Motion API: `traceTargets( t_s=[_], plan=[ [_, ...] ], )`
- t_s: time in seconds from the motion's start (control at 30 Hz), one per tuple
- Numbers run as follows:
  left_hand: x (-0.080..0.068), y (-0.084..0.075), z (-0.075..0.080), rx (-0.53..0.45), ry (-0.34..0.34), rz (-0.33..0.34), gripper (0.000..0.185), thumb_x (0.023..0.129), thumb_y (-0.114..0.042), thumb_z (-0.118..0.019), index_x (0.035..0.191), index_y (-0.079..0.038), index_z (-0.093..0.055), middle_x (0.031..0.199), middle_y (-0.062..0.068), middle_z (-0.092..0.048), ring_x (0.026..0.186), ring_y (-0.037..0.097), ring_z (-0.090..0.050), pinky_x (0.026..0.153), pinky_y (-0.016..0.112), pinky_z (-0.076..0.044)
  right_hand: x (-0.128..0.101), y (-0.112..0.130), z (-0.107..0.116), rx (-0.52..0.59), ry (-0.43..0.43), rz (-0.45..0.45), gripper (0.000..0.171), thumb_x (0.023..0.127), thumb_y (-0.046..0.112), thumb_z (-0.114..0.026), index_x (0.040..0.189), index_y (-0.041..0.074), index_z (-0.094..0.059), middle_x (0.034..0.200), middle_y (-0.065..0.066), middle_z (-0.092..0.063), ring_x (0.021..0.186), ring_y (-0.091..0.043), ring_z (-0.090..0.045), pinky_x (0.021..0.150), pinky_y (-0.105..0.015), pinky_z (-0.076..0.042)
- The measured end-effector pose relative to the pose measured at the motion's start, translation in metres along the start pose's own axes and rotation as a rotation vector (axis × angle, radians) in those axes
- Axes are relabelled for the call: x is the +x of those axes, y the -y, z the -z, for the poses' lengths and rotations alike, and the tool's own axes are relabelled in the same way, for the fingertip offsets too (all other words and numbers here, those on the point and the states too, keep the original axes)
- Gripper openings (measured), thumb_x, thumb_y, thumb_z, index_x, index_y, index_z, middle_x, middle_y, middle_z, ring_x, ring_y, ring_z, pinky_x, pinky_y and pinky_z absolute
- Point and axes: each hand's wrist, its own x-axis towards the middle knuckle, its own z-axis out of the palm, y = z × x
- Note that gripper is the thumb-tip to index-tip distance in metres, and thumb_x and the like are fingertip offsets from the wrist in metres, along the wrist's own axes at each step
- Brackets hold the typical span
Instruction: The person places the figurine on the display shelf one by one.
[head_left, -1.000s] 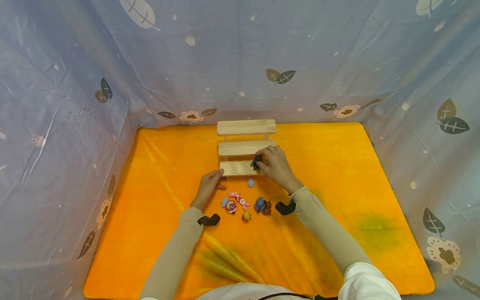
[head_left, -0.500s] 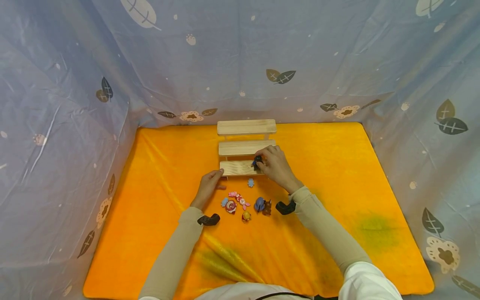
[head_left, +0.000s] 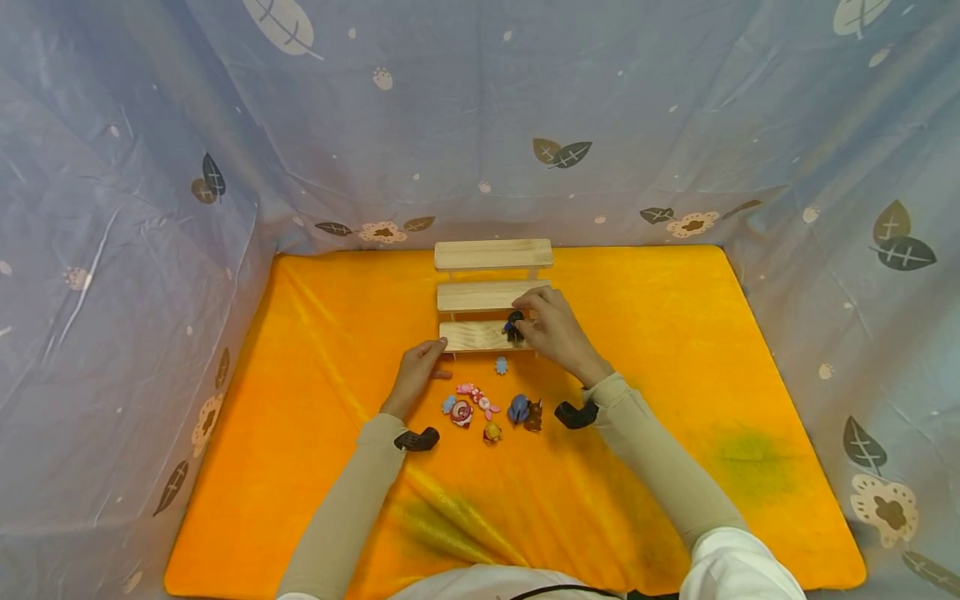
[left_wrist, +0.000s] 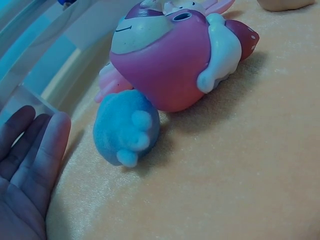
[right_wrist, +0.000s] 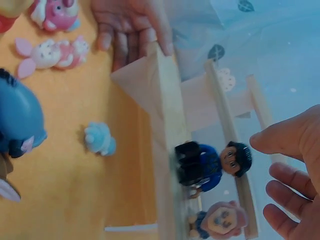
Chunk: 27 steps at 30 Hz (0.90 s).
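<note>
Both grips open, left (head_left: 417, 367) flat, right (head_left: 551, 325) raised

right hand (head_left: 553, 327) released dark-haired figure (head_left: 514, 325)

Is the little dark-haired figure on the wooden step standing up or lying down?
Standing: the dark-haired figure stands feet-first on the lowest step, no fingers on it.

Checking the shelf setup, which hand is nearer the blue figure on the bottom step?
Right. The right hand hovers open just beside the blue figure; the left hand rests at the step's far end.
</note>
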Motion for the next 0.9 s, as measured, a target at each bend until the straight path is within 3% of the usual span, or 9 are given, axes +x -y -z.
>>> traceTargets(
  t_s=[0.17, 0.43, 0.63, 0.9],
  plan=[
    [0.0, 0.001, 0.001, 0.013, -0.006, -0.002, 0.06, 0.101, -0.054, -0.055, 0.132, -0.004, -0.065, 0.144, 0.015, -0.058, 0.091, 0.036, -0.076, 0.119, 0.047, -0.04, -0.002, 0.007, 0.006, 0.08, -0.016, 0.01, 0.029, 0.098, 0.01, -0.066, 0.125, 0.0, -0.064, 0.131, -0.014, -0.053, 0.114, -0.031, -0.047, 0.086, -0.044, -0.057],
    [0.002, 0.003, -0.001, 0.015, -0.022, -0.016, 0.058, 0.099, -0.056, -0.057, 0.126, -0.006, -0.069, 0.137, 0.013, -0.063, 0.076, 0.02, -0.076, 0.114, 0.047, -0.046, -0.01, 0.022, 0.015, 0.16, -0.012, 0.015, 0.027, 0.101, 0.015, -0.063, 0.126, 0.005, -0.064, 0.128, -0.011, -0.056, 0.113, -0.03, -0.054, 0.092, -0.046, -0.06],
    [0.002, 0.004, -0.001, 0.006, -0.025, -0.019, 0.057, 0.099, -0.055, -0.057, 0.126, -0.006, -0.069, 0.136, 0.013, -0.063, 0.079, 0.022, -0.077, 0.109, 0.047, -0.05, -0.02, 0.028, 0.018, 0.179, -0.025, 0.023, 0.025, 0.101, 0.016, -0.063, 0.124, 0.007, -0.065, 0.122, -0.014, -0.061, 0.102, -0.03, -0.058, 0.083, -0.044, -0.054],
    [0.001, 0.002, -0.001, 0.0, -0.012, -0.008, 0.06, 0.1, -0.055, -0.055, 0.129, -0.004, -0.067, 0.14, 0.015, -0.061, 0.092, 0.034, -0.077, 0.112, 0.046, -0.048, -0.035, 0.028, 0.014, 0.182, 0.004, 0.003, 0.025, 0.1, 0.015, -0.064, 0.124, 0.007, -0.066, 0.123, -0.013, -0.064, 0.105, -0.031, -0.06, 0.091, -0.05, -0.054]
  ],
)
